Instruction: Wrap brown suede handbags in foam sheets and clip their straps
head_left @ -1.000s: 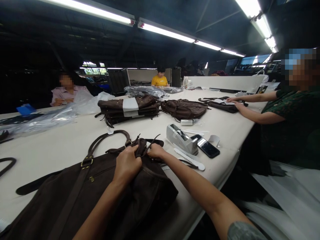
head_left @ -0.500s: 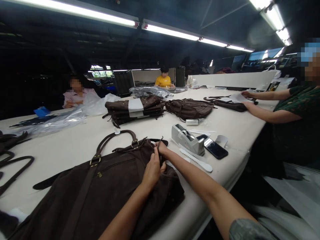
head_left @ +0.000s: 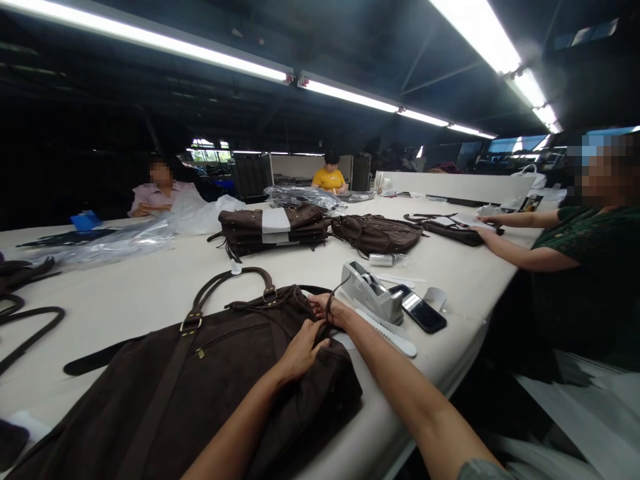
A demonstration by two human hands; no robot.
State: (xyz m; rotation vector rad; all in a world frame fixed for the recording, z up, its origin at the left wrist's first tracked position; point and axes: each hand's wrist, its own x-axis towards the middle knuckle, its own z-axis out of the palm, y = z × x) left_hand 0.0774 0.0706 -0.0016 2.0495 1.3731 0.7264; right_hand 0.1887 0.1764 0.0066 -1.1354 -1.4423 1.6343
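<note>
The left hand (head_left: 300, 350) lies on the near end of a dark brown suede handbag (head_left: 200, 373), fingers curled and pinching a fold of it. Just beyond, touching the same end, the right hand (head_left: 331, 309) pinches a thin dark cord (head_left: 334, 295) that loops over it. The handbag lies flat on the bench (head_left: 125, 293). Right of the right hand stand a tape dispenser (head_left: 373, 293) and a phone (head_left: 419, 311).

The brown bag (head_left: 190, 373) runs off the bottom-left edge; co-workers' faces are blurred.
</note>
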